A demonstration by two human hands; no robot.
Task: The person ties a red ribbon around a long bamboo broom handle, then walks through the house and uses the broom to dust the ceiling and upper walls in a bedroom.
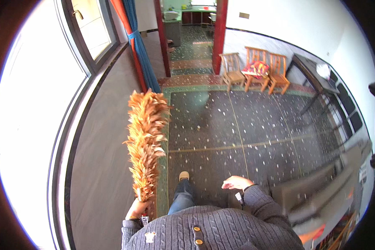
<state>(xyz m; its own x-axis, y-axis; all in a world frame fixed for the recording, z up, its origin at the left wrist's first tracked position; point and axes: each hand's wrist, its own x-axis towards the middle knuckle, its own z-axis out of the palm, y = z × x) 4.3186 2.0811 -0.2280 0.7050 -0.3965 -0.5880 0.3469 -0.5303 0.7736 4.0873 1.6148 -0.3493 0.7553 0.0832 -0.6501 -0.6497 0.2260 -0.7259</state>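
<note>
- A small pale rectangular plate (244,15) sits high on the white wall, just right of the red door frame (218,37); its face is too small to make out.
- A small red and white tag (144,219) hangs at the left wrist, and a small dark and white tag (239,198) sits at the right wrist, against the grey sleeve.
- The left hand (136,208) is closed around the thin handle of a feather duster (146,137); this grip is tight, fingers wrapped fully round the handle's lower end.
- The feather duster stands nearly upright, rising from the hand along the dark grey wall below the window (37,125), at the left edge of the floor (254,125).
- Its head is long and bushy, made of orange-brown feathers with paler tips, widest near the top and narrowing toward the handle.
- The right hand (236,182) is held free over the floor, fingers loosely curled, its grip holding nothing.
- The floor is dark green speckled stone with thin yellow lines.
- Three small wooden chairs (256,71) stand at its far edge, the middle one carrying a red and yellow cushion (255,68).
</note>
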